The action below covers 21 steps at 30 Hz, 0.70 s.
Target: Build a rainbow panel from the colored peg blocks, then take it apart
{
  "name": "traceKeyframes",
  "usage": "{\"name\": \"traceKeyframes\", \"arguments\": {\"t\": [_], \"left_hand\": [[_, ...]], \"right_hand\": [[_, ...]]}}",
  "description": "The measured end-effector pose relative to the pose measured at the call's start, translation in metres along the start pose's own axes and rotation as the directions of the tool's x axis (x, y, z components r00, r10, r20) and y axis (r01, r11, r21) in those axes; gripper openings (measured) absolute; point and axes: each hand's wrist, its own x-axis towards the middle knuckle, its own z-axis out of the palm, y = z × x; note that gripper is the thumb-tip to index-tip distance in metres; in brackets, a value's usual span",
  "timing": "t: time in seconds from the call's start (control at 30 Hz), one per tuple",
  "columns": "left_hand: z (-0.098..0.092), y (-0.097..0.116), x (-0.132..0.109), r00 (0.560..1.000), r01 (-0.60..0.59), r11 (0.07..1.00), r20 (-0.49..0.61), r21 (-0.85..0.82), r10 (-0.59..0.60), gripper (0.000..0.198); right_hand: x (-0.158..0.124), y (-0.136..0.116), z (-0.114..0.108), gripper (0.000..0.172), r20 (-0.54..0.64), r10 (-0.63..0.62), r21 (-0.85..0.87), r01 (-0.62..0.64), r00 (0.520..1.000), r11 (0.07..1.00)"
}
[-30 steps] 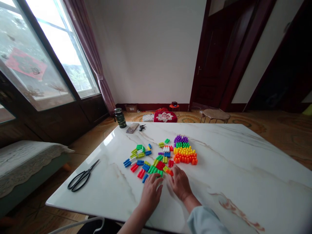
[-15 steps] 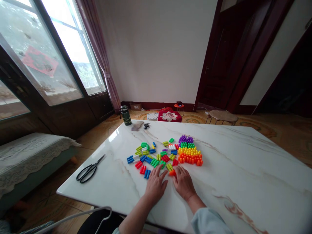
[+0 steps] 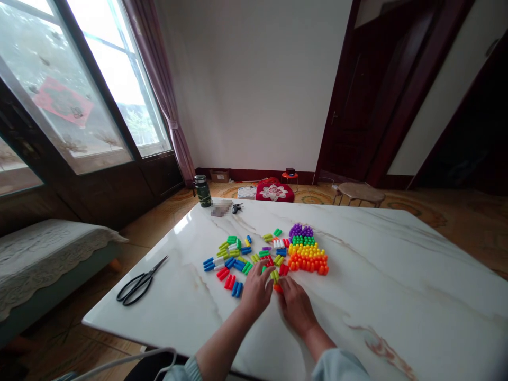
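Small plastic pieces in loose pairs and short rows lie on the white marbled table. My left hand reaches over them, fingers stretched and thumb apart, close to a yellow-green piece. My right hand has its fingers bent on an orange piece, which is partly hidden under them. Beyond my right hand, a block of round-topped pieces stands in color bands: orange, yellow, green and purple. Red pieces and blue pieces lie left of my left hand.
Black-handled scissors lie at the table's left. A dark green bottle stands at the far left corner, beside a blurred item and a small black object. Past the table are a stool and a covered bench.
My left hand has shifted slightly right and farther over the pieces, toward my right hand. The orange piece is now more covered by my right fingers. The view has tilted slightly.
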Motion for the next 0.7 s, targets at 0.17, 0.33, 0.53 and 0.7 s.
{"name": "traceKeyframes", "arguments": {"t": [0.17, 0.33, 0.53, 0.7], "left_hand": [[0.018, 0.002, 0.083, 0.985, 0.051, 0.99, 0.157, 0.132, -0.072, 0.049], [0.032, 0.001, 0.134, 0.971, 0.024, 0.973, 0.227, 0.23, -0.077, 0.058], [0.028, -0.01, 0.143, 0.946, -0.029, 0.949, 0.315, 0.315, -0.076, 0.052], [0.003, -0.018, 0.148, 0.934, -0.022, 0.924, 0.337, 0.382, -0.117, 0.029]], "right_hand": [[0.001, 0.001, 0.0, 0.024, 0.043, 0.04, -0.023, -0.04, 0.998, 0.999], [0.0, 0.002, 0.005, 0.03, 0.079, 0.086, -0.017, -0.085, 0.993, 0.996], [0.004, -0.001, -0.001, 0.018, 0.126, 0.109, -0.001, -0.11, 0.986, 0.994], [0.004, -0.002, -0.002, 0.021, 0.104, 0.094, -0.043, -0.09, 0.99, 0.995]]}}
